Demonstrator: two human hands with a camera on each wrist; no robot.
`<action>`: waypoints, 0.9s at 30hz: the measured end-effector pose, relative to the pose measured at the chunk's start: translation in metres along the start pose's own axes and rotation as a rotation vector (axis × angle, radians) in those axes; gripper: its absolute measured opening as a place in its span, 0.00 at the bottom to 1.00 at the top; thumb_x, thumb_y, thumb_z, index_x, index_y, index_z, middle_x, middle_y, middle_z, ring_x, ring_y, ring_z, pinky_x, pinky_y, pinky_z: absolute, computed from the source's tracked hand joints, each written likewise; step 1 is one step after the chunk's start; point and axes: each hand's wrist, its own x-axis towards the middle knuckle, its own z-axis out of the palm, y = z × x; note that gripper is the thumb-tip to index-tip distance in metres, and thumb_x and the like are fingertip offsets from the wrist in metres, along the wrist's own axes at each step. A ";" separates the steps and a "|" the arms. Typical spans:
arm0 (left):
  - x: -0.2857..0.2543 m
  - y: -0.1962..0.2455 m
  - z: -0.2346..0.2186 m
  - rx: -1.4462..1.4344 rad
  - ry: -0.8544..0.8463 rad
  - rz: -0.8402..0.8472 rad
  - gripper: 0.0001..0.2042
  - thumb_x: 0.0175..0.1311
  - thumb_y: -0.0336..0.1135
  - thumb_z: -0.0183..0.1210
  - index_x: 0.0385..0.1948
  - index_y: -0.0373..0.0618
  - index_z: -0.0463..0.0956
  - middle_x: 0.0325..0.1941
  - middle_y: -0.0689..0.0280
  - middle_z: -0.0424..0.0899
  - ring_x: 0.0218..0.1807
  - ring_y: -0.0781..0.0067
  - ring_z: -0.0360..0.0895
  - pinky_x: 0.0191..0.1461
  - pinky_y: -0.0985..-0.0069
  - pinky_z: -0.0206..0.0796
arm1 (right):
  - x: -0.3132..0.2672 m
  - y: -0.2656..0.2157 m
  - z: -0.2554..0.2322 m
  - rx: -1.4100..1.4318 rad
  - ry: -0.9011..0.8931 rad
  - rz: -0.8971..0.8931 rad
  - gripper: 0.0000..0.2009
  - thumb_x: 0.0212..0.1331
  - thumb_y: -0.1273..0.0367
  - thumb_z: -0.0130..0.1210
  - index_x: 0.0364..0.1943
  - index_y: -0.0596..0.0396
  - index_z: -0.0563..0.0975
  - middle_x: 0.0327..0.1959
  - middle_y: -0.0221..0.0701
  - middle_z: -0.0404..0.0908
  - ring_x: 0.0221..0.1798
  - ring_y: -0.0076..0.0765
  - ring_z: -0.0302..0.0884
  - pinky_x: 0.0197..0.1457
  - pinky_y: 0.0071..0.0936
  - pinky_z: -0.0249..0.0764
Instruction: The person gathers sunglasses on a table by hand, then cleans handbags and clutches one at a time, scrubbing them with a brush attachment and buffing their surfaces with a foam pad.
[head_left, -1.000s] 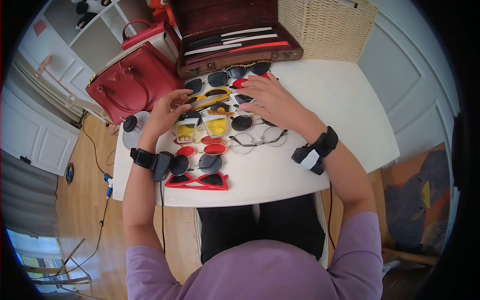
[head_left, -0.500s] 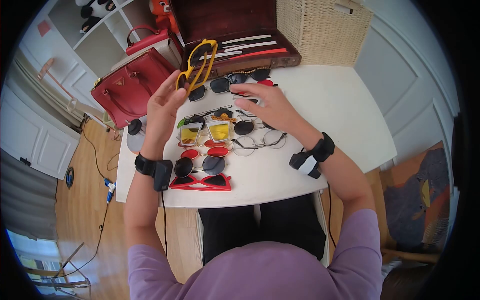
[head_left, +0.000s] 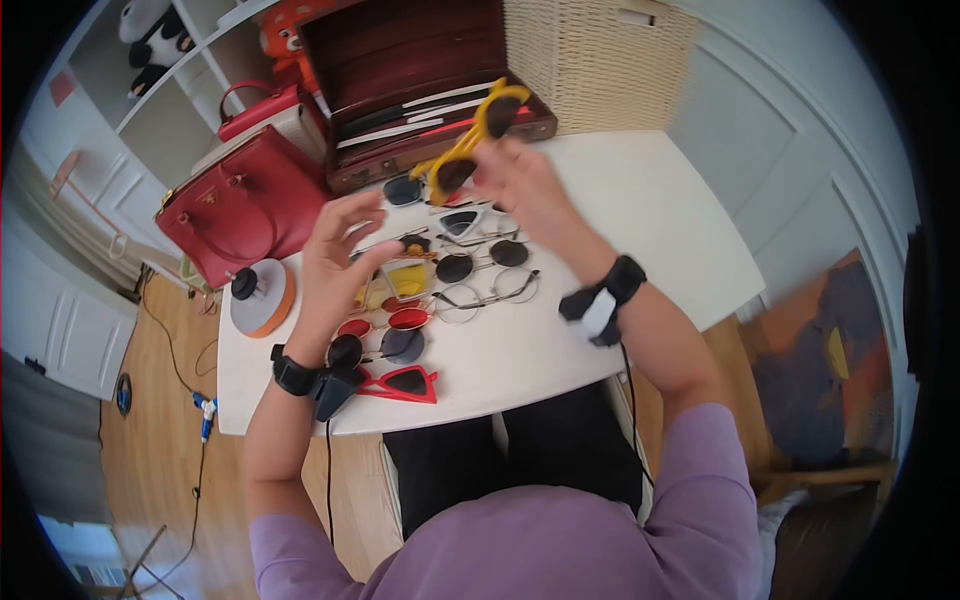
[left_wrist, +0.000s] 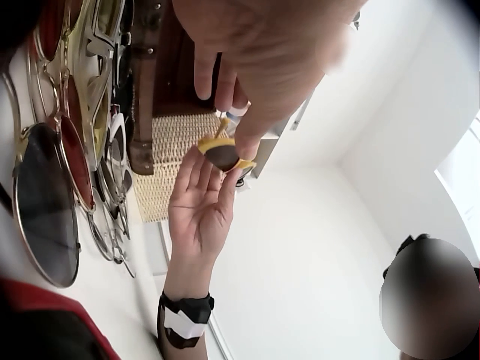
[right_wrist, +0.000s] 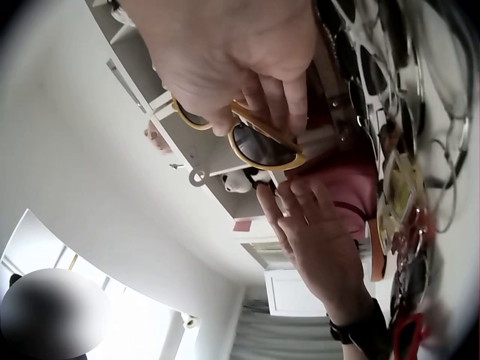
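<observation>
Yellow-framed sunglasses with dark lenses are up in the air before the open case. My right hand grips them with thumb and fingers, and in the right wrist view one lens hangs below the fingers. To the left, my left hand is raised with loosely bent fingers, holding nothing. Rows of glasses lie below both hands: white-framed sunglasses, yellow-lensed glasses, red-lensed glasses, and red cat-eye sunglasses by the front edge. The left forearm partly covers the nearest pairs.
A dark red case stands open at the back of the white table, with black, white and red strips inside. Behind it on the right is a wicker basket. A red handbag and a round lidded container sit left.
The yellow sunglasses were lifted off the table by the left hand, then passed to the right hand and moved right. The left hand has let go of them.
</observation>
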 end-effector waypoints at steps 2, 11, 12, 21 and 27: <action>0.003 -0.007 -0.010 0.002 0.094 -0.054 0.22 0.58 0.21 0.66 0.56 0.40 0.74 0.54 0.65 0.76 0.56 0.76 0.75 0.62 0.76 0.69 | 0.019 -0.026 -0.044 -0.074 0.187 -0.094 0.16 0.68 0.61 0.57 0.47 0.62 0.75 0.40 0.35 0.81 0.39 0.29 0.82 0.50 0.30 0.83; 0.011 -0.038 -0.044 0.057 0.191 -0.100 0.13 0.65 0.27 0.62 0.51 0.40 0.78 0.42 0.71 0.80 0.45 0.84 0.75 0.52 0.85 0.66 | 0.017 -0.066 -0.181 -1.446 0.495 0.402 0.18 0.63 0.55 0.56 0.39 0.57 0.85 0.29 0.34 0.84 0.37 0.30 0.82 0.44 0.26 0.74; 0.011 -0.039 -0.046 0.054 0.185 -0.098 0.13 0.65 0.27 0.62 0.51 0.40 0.78 0.42 0.71 0.80 0.45 0.84 0.75 0.52 0.85 0.66 | 0.016 -0.066 -0.181 -1.446 0.504 0.402 0.18 0.63 0.55 0.56 0.39 0.57 0.85 0.29 0.34 0.84 0.37 0.30 0.82 0.44 0.26 0.74; 0.012 -0.039 -0.052 0.092 0.217 -0.112 0.12 0.67 0.29 0.60 0.50 0.39 0.78 0.41 0.71 0.80 0.45 0.83 0.76 0.53 0.84 0.68 | 0.010 -0.054 -0.182 -1.874 0.568 -0.344 0.10 0.56 0.64 0.63 0.40 0.51 0.86 0.35 0.44 0.84 0.39 0.46 0.82 0.46 0.37 0.78; 0.013 -0.038 -0.054 0.117 0.232 -0.103 0.12 0.68 0.29 0.60 0.50 0.39 0.78 0.41 0.71 0.81 0.45 0.84 0.77 0.53 0.84 0.69 | 0.013 -0.051 -0.161 -1.607 0.446 0.121 0.12 0.54 0.74 0.56 0.42 0.50 0.86 0.46 0.48 0.82 0.48 0.54 0.81 0.53 0.41 0.77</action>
